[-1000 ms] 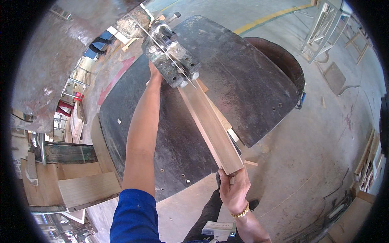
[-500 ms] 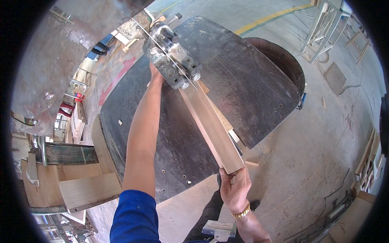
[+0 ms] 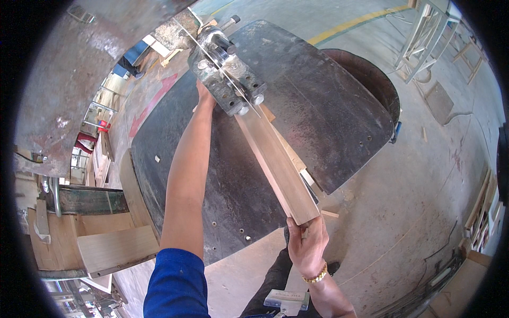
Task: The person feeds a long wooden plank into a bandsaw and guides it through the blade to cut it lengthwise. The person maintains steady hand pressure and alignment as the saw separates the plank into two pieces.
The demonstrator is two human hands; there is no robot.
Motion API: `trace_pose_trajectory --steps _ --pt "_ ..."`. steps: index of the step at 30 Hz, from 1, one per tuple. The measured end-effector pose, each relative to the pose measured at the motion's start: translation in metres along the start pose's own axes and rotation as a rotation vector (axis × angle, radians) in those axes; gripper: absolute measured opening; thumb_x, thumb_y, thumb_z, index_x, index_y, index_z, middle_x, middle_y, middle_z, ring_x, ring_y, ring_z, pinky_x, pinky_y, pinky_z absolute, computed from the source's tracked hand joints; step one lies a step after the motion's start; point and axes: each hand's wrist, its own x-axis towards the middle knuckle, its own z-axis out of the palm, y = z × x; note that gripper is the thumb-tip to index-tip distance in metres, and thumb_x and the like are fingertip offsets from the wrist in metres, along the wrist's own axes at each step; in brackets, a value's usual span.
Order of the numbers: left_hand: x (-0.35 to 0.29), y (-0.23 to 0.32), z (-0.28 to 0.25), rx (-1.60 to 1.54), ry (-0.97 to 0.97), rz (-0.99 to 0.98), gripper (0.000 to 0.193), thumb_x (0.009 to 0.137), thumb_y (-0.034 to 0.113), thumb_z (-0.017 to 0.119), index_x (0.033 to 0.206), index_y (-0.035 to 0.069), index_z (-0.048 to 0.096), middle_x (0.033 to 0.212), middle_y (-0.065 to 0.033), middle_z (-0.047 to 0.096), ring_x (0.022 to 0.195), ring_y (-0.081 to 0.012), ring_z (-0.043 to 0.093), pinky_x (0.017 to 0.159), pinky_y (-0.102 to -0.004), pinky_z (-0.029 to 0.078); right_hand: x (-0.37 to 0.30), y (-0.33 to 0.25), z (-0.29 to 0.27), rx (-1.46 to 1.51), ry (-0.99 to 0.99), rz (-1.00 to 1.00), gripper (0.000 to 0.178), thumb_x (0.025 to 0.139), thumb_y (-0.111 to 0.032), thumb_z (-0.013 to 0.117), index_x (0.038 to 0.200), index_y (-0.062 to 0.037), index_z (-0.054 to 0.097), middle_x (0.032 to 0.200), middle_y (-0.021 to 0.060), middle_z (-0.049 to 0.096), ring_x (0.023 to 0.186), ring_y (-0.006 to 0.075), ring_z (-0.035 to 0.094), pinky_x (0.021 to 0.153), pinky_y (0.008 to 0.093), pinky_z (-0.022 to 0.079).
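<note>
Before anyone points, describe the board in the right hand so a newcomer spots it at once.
Find the big dark tabletop at the picture's centre. From the metal blade guide over its upper left, a long brown board slants down to the right hand, which holds its near end. It is wider and browner than the yellowish strip beside it.

The metal guide [image 3: 237, 69] (bulky) mostly hides the left hand [image 3: 204, 95].

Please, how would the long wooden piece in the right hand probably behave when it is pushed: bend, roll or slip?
The wooden piece looks straight and fairly thick, so it is probably stiff. Its flat faces and squared edges suggest sliding rather than rolling. The top looks dull, so it is probably not very slippery in the right hand.
</note>
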Motion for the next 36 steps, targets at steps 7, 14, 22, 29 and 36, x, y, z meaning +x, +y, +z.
trace_pose_trajectory --steps 7,14,22,29,36 --pt "0.045 -0.035 -0.044 -0.263 -0.065 -0.202 0.050 0.085 0.030 0.064 0.124 0.001 0.055 0.120 -0.0132 0.060 0.102 -0.0199 0.058 0.088 -0.0350 0.046 -0.007 -0.011 0.002 0.156 -0.025 0.006 0.023 0.082 -0.008 0.072 0.088 0.0003 0.051 0.071 0.0111 0.056 0.058 0.0191 0.055 0.054 0.0309 0.046" --pt "0.004 -0.018 0.009 -0.147 -0.020 -0.106 0.051 0.084 0.031 0.066 0.124 0.001 0.056 0.120 -0.0127 0.061 0.103 -0.0195 0.058 0.088 -0.0351 0.047 0.004 0.006 0.001 -0.046 -0.047 -0.104 0.026 0.081 -0.002 0.070 0.093 0.0043 0.048 0.078 0.0155 0.055 0.060 0.0242 0.062 0.047 0.0330 0.047" --pt "0.007 -0.007 -0.010 -0.215 0.006 -0.057 0.051 0.083 0.031 0.066 0.124 0.002 0.056 0.120 -0.0123 0.061 0.105 -0.0200 0.058 0.090 -0.0346 0.045 0.005 -0.002 0.001 0.007 -0.064 -0.075 0.025 0.080 -0.002 0.071 0.091 0.0036 0.049 0.077 0.0154 0.056 0.059 0.0245 0.061 0.049 0.0345 0.048" --pt "0.003 -0.010 0.002 -0.115 -0.026 -0.080 0.048 0.084 0.029 0.065 0.122 0.001 0.056 0.117 -0.0118 0.062 0.102 -0.0193 0.059 0.087 -0.0346 0.046 0.005 0.002 0.007 0.033 0.006 0.004 0.024 0.083 -0.010 0.072 0.086 -0.0006 0.050 0.070 0.0099 0.053 0.055 0.0176 0.050 0.051 0.0306 0.043" --pt "0.009 -0.012 -0.003 -0.392 0.015 -0.192 0.046 0.086 0.030 0.061 0.121 0.000 0.057 0.115 -0.0129 0.063 0.099 -0.0193 0.059 0.086 -0.0353 0.046 0.008 -0.004 0.007 0.037 -0.011 0.008 0.023 0.083 -0.010 0.072 0.087 -0.0005 0.051 0.070 0.0094 0.053 0.056 0.0179 0.051 0.052 0.0307 0.044"
